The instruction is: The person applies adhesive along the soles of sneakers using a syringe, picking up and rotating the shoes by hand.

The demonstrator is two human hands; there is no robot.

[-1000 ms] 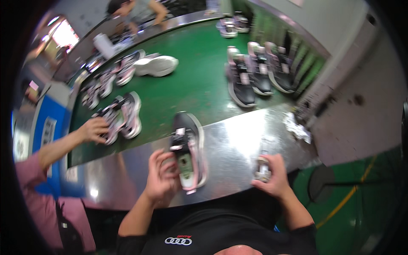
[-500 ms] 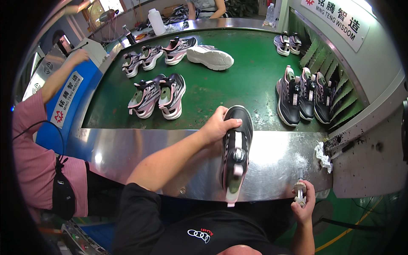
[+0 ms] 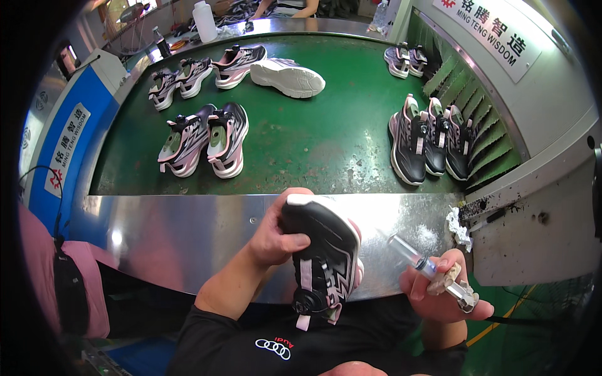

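Note:
A black sneaker (image 3: 321,257) with a white sole edge and pink pull tabs is tilted over the metal ledge, toe pointing away from me. My left hand (image 3: 279,235) grips it by the toe, thumb on the upper and the other fingers around the sole. To its right, my right hand (image 3: 446,285) holds a clear syringe (image 3: 411,252) with beige wrapping around its rear part. The syringe's tip points up and left toward the sneaker, a gap apart from it.
Several pairs of sneakers (image 3: 229,141) stand on the green conveyor belt (image 3: 301,144); one lies on its side, sole (image 3: 288,80) showing. More sneakers (image 3: 411,144) stand near the strip curtain (image 3: 495,138). Crumpled white paper (image 3: 459,227) lies on the metal ledge (image 3: 169,235). A co-worker's pink sleeve (image 3: 37,263) is at left.
My left hand has drawn the sneaker closer and tilted it, bringing its side into view. My right hand has raised the syringe and turned it toward the sneaker. The co-worker's arm has left the view.

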